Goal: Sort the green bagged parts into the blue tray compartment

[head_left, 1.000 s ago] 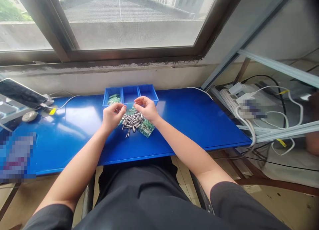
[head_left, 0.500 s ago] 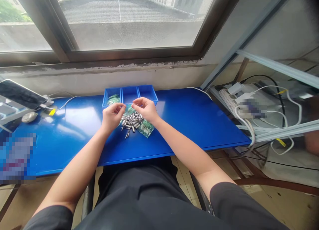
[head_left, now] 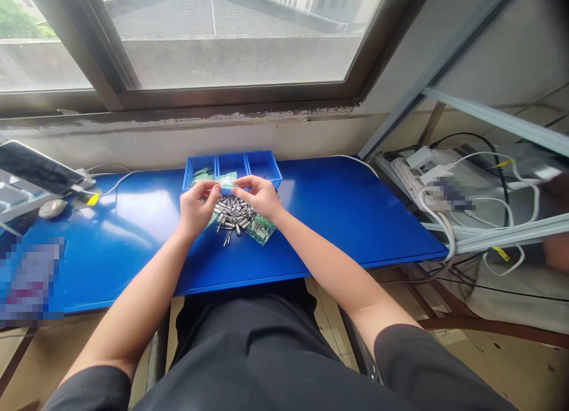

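My left hand (head_left: 195, 206) and my right hand (head_left: 259, 196) hold a small green circuit board (head_left: 226, 179) between their fingertips, raised just in front of the blue three-compartment tray (head_left: 267, 161). Below the hands lies a pile of several small silver metal cylinders (head_left: 233, 214) on the blue table (head_left: 338, 215). More green boards (head_left: 262, 228) lie at the pile's right edge, and others sit in the tray's left compartment (head_left: 202, 175).
A phone on a stand (head_left: 38, 168) and a small grey device (head_left: 52, 208) sit at the table's far left with white cables. To the right, a power strip (head_left: 411, 179) and tangled cables rest on a metal frame. A window runs behind the table.
Both hands have lifted slightly toward the tray, and the green board between the fingertips now shows clearly above the pile.
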`<state>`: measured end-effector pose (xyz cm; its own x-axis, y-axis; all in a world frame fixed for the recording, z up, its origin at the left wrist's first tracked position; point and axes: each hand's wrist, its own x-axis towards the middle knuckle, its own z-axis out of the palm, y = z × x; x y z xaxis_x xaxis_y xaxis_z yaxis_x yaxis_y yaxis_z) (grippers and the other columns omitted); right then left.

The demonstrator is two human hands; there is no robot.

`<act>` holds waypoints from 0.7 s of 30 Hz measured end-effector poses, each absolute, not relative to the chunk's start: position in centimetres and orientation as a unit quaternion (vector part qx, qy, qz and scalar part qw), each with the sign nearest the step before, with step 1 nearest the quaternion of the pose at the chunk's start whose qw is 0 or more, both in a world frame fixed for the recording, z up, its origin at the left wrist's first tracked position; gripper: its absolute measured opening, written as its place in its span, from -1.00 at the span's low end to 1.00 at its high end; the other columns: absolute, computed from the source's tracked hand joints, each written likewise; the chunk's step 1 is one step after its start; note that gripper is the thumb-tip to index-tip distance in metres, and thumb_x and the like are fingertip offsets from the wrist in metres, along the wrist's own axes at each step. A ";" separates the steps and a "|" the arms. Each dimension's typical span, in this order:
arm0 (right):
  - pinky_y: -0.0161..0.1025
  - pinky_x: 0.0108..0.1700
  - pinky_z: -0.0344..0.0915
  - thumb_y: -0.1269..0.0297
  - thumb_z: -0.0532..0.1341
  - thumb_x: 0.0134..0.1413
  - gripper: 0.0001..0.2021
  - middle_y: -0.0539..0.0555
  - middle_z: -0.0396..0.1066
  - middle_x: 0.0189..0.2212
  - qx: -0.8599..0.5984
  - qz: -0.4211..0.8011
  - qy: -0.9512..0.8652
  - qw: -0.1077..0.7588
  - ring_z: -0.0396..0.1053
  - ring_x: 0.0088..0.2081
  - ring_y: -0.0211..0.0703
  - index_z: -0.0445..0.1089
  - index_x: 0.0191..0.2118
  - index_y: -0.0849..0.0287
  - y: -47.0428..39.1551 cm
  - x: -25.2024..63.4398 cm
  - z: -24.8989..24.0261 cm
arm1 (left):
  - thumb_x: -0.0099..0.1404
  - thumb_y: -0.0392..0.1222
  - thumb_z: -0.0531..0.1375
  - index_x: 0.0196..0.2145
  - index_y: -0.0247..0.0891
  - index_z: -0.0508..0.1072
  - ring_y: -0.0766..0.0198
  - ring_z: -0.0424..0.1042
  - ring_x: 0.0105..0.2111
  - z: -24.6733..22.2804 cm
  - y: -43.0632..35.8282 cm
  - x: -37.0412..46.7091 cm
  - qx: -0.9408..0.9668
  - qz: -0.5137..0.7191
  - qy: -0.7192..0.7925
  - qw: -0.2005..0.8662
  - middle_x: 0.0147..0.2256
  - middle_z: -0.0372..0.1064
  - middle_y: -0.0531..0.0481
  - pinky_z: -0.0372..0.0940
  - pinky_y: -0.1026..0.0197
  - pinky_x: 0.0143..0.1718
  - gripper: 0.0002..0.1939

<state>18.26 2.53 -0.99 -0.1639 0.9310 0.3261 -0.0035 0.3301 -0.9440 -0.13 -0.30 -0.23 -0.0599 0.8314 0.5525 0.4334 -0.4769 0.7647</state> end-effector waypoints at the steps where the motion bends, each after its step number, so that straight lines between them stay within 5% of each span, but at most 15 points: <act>1: -0.20 -0.27 0.44 0.04 0.42 -0.06 -0.69 0.12 0.57 -0.23 -0.373 0.438 -0.622 0.532 0.50 -0.23 -0.11 0.56 -0.25 0.14 2.5 18.2 -1.0 | 0.33 -0.08 0.23 -0.25 -0.25 0.54 0.26 0.58 -0.38 -0.2 -0.3 -0.1 0.665 0.547 0.479 0.171 -0.31 0.57 -0.04 0.43 0.24 -0.35 -0.81; 10: -0.19 -0.27 0.42 0.07 0.38 -0.05 -0.75 0.07 0.51 -0.35 -0.359 0.426 -0.619 0.553 0.43 -0.30 -0.18 0.45 -0.41 0.15 3.2 18.4 -1.7 | 0.25 -0.14 0.28 -0.31 -0.22 0.47 0.33 0.52 -0.40 -0.5 -0.1 0.1 0.685 0.542 0.463 0.149 -0.34 0.54 0.02 0.38 0.28 -0.40 -0.88; 21: -0.24 -0.32 0.38 0.10 0.40 -0.08 -0.74 0.03 0.50 -0.37 -0.353 0.463 -0.586 0.564 0.43 -0.32 -0.21 0.43 -0.35 0.13 3.2 18.3 -1.4 | 0.26 -0.11 0.28 0.07 -0.13 0.33 0.34 0.51 -0.47 -0.8 0.1 -0.2 0.659 0.556 0.467 0.198 -0.37 0.49 0.10 0.37 0.28 -0.41 -0.57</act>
<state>18.29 3.24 -1.36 -0.1147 0.9358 0.3334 -0.1089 0.3218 -0.9405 -0.21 0.10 -0.82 -0.0539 0.8351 0.5474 0.3944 -0.4858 0.7800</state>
